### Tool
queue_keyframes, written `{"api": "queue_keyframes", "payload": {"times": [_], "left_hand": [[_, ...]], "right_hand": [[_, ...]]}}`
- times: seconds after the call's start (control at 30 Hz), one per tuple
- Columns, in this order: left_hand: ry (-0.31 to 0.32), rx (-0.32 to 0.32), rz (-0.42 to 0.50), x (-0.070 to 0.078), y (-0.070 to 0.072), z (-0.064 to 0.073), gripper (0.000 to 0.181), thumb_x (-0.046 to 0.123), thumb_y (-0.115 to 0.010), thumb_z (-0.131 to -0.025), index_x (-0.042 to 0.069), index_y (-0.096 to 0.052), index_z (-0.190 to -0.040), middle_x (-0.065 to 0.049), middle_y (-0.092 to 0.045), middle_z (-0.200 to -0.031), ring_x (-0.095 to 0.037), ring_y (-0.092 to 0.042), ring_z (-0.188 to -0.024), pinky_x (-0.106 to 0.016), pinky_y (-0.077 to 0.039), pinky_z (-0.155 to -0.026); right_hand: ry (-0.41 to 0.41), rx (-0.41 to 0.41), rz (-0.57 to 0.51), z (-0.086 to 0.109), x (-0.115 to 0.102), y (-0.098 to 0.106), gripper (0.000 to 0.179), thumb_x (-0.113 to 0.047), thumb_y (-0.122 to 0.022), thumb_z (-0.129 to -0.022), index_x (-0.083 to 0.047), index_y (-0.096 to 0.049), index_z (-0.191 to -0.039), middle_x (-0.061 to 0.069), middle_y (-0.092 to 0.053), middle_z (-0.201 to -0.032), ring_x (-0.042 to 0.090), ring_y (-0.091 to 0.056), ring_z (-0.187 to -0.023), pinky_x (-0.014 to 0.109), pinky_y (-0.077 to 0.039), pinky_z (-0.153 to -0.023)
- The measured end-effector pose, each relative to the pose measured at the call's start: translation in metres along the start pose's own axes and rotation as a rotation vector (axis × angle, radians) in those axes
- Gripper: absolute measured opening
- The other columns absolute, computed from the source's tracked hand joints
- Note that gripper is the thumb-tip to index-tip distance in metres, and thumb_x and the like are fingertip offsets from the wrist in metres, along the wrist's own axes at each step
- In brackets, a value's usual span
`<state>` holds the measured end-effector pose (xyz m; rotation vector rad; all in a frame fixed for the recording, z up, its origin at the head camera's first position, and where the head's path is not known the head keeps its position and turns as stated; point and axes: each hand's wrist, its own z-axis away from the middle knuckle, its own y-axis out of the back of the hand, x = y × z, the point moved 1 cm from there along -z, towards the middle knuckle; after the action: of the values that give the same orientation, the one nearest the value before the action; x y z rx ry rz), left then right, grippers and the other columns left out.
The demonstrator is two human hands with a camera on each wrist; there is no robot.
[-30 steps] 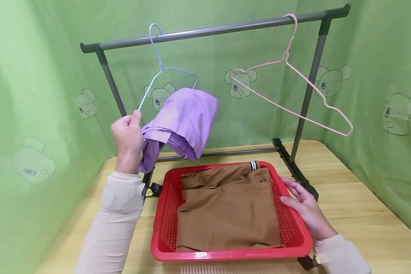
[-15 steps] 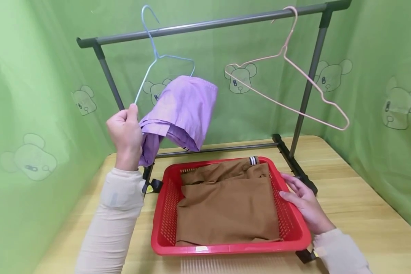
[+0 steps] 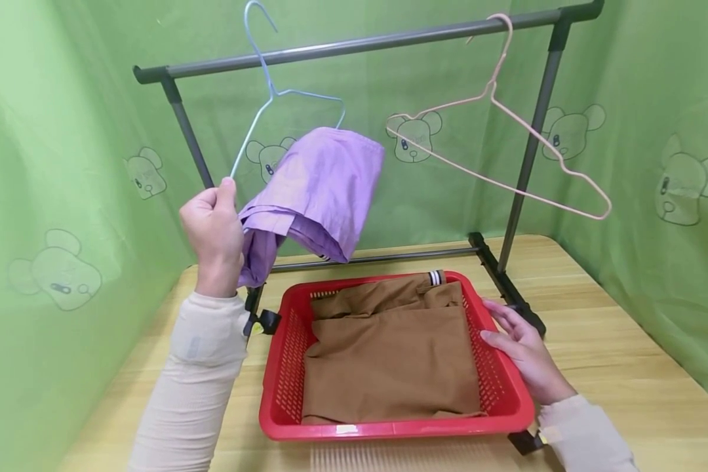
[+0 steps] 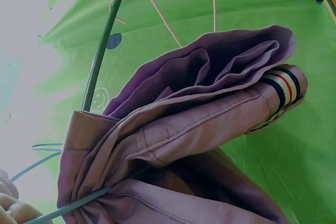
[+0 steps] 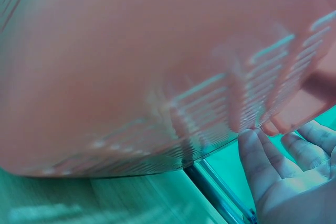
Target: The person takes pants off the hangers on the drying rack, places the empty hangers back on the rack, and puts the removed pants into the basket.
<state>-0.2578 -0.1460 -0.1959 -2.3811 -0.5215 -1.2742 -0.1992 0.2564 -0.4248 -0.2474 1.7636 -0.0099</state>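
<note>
My left hand point(image 3: 214, 226) grips the lower side corner of a pale blue wire hanger point(image 3: 271, 92). Over the hanger's bar lies a folded purple garment point(image 3: 324, 177), tilted; the left wrist view shows its striped trim point(image 4: 283, 88). The hook's open tip stands above the rail point(image 3: 354, 46). My right hand point(image 3: 525, 354) holds the right rim of a red plastic basket point(image 3: 389, 429), thumb on the rim and fingers along the outside. Folded brown clothing point(image 3: 395, 360) with a black-and-white striped band fills the basket. Several fingers at the basket's outer side point(image 5: 226, 103) show in the right wrist view.
A pink wire hanger point(image 3: 557, 157) hangs bare from the rail's right end. The grey rack's right post point(image 3: 531, 151) and black foot point(image 3: 507, 288) stand behind the basket on a wooden table point(image 3: 613, 354). Green printed curtain point(image 3: 354, 216) surrounds the table.
The blue hanger with the purple garment has risen, its hook lifting from the rail to above it. My view has also shifted slightly. The right hand stays on the basket rim.
</note>
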Motion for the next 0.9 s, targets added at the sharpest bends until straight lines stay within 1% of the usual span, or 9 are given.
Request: {"api": "queue_keyframes", "payload": {"times": [0.27,0.53,0.8,0.9], "left_hand": [[-0.007,-0.006,-0.002,0.003,0.001,0.005,0.052,0.015,-0.058,-0.097,0.016,-0.038,-0.049,0.006,-0.031,-0.045,-0.007,-0.026,-0.042,-0.022,-0.019,-0.039],[-0.051,0.017,-0.031,0.004,0.006,0.009,0.051,0.015,-0.058,-0.097,0.016,-0.039,-0.049,0.007,-0.032,-0.046,-0.008,-0.026,-0.042,-0.023,-0.019,-0.038],[-0.034,0.009,-0.015,0.002,0.009,0.014,0.051,0.013,-0.058,-0.097,0.016,-0.039,-0.049,0.008,-0.031,-0.047,-0.006,-0.026,-0.043,-0.022,-0.019,-0.039],[-0.034,0.004,-0.021,0.002,0.01,0.016,0.05,0.013,-0.058,-0.096,0.016,-0.042,-0.05,0.008,-0.031,-0.046,-0.006,-0.027,-0.044,-0.022,-0.02,-0.04]], "right_hand": [[-0.012,0.005,0.016,0.0,0.0,0.0,0.057,-0.006,-0.052,-0.099,-0.007,-0.027,-0.149,-0.004,-0.042,-0.141,0.014,-0.063,-0.106,0.041,-0.056,-0.077],[-0.035,0.004,0.025,0.0,0.0,0.0,0.058,-0.007,-0.053,-0.099,-0.009,-0.026,-0.15,-0.003,-0.041,-0.142,0.015,-0.063,-0.107,0.042,-0.055,-0.077],[-0.045,0.012,0.024,0.0,0.0,0.0,0.058,-0.007,-0.053,-0.099,-0.009,-0.027,-0.15,-0.004,-0.042,-0.14,0.014,-0.063,-0.107,0.042,-0.055,-0.077],[-0.048,0.016,0.019,0.001,0.0,0.0,0.058,-0.007,-0.053,-0.099,-0.01,-0.027,-0.15,-0.004,-0.043,-0.14,0.014,-0.063,-0.107,0.042,-0.055,-0.078]]}}
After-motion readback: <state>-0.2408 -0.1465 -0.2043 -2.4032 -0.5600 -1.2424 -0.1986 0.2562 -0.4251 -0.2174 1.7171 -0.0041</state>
